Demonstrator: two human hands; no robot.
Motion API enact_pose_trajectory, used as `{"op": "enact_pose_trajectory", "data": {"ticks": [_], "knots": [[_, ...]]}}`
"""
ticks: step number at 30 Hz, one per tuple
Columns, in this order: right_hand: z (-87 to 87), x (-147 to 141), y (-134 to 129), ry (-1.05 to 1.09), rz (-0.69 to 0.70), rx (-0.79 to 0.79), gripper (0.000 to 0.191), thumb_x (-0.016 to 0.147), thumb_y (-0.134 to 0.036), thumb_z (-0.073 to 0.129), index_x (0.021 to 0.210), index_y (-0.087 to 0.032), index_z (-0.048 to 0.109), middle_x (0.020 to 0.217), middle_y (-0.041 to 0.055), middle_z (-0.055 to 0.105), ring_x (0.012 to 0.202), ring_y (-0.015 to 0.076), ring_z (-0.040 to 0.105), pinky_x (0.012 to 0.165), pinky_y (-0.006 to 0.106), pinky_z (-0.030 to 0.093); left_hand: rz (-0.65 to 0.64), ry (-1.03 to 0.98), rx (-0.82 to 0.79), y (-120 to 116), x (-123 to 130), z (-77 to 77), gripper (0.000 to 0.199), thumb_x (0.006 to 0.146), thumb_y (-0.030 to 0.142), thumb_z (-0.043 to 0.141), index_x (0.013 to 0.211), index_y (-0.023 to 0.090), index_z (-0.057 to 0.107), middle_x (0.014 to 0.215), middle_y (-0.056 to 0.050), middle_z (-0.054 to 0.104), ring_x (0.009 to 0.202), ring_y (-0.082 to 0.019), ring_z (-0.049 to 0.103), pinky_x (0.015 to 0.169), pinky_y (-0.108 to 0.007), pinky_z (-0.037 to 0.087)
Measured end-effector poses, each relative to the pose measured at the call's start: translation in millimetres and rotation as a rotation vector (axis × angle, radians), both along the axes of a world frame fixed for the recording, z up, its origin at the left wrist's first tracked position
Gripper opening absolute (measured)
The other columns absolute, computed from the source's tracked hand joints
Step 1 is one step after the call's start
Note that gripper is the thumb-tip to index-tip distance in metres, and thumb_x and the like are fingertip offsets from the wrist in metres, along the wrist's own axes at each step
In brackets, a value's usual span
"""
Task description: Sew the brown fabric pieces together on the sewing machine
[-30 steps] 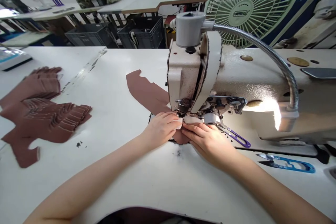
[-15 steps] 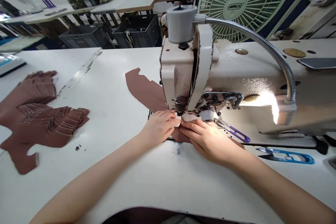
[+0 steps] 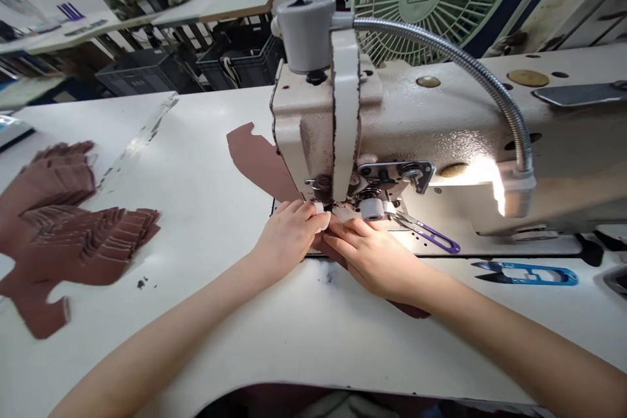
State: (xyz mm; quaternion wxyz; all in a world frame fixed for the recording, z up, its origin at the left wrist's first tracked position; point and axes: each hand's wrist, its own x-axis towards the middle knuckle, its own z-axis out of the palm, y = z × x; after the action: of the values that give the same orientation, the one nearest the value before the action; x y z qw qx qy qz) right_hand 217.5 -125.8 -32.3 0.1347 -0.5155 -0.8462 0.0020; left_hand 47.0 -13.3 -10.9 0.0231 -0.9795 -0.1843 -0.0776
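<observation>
Left hand (image 3: 288,236) and right hand (image 3: 373,256) press flat, fingertips (image 3: 316,222) almost meeting, holding the brown cut piece (image 3: 255,155) at the sewing machine (image 3: 416,114) presser foot (image 3: 337,208); a slip or fast feed could catch a finger or skew the seam.

The bare left forearm (image 3: 166,333) and right forearm (image 3: 514,320) are smooth and slender, tapering into the left hand (image 3: 287,241) and right hand (image 3: 372,258) with their slim fingers. Low in the table's curved cutout, a dark maroon garment (image 3: 235,403) shows (only a sliver of it), beside a paler patch of cloth (image 3: 343,406).
</observation>
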Motion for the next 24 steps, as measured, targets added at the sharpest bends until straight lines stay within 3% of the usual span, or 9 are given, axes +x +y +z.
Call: {"op": "enact_pose_trajectory", "data": {"ticks": [7,12,18,21,24], "knots": [[-0.8,-20,3,-0.013,-0.135,0.050,0.026,0.091,-0.017,0.044,0.109,-0.010,0.062,0.100,0.0135,0.064,0.086,0.0256,0.049,0.070,0.038,0.043,-0.008,0.129,0.006,-2,10,17.0,0.020,0.082,0.007,0.043,0.082,0.018,0.059,0.080,-0.004,0.059,0.076,-0.019,0.056,0.068,-0.032,0.045],[-4.2,-40,4,-0.041,-0.126,0.138,0.025,0.085,-0.009,0.044,0.096,-0.007,0.066,0.091,0.0148,0.065,0.090,0.0278,0.055,0.080,0.041,0.047,0.012,0.191,-0.068,-1,15,23.4,0.020,0.085,0.008,0.043,0.076,0.017,0.059,0.082,-0.005,0.062,0.075,-0.020,0.058,0.068,-0.032,0.046],[-8.2,-47,2,0.225,-0.070,0.182,0.026,0.084,-0.004,0.040,0.084,-0.008,0.065,0.086,0.0128,0.066,0.098,0.0261,0.058,0.095,0.037,0.045,0.031,0.236,-0.025,1,23,16.0,0.022,0.081,0.005,0.041,0.070,0.016,0.057,0.067,-0.005,0.058,0.060,-0.017,0.053,0.057,-0.029,0.042],[-10.6,-45,2,0.249,-0.053,0.160,0.026,0.083,-0.004,0.039,0.073,-0.014,0.062,0.076,0.0104,0.064,0.091,0.0262,0.058,0.091,0.040,0.048,0.056,0.251,-0.026,1,24,11.2,0.021,0.079,0.004,0.041,0.068,0.016,0.056,0.062,-0.004,0.055,0.058,-0.018,0.052,0.056,-0.029,0.041],[-13.5,-44,4,0.278,-0.056,0.128,0.026,0.084,-0.006,0.039,0.077,-0.015,0.062,0.079,0.0112,0.065,0.090,0.0261,0.057,0.085,0.041,0.050,0.050,0.217,-0.084,-3,20,13.2,0.021,0.079,0.005,0.042,0.069,0.016,0.055,0.068,-0.005,0.056,0.063,-0.018,0.054,0.058,-0.030,0.041]]}}
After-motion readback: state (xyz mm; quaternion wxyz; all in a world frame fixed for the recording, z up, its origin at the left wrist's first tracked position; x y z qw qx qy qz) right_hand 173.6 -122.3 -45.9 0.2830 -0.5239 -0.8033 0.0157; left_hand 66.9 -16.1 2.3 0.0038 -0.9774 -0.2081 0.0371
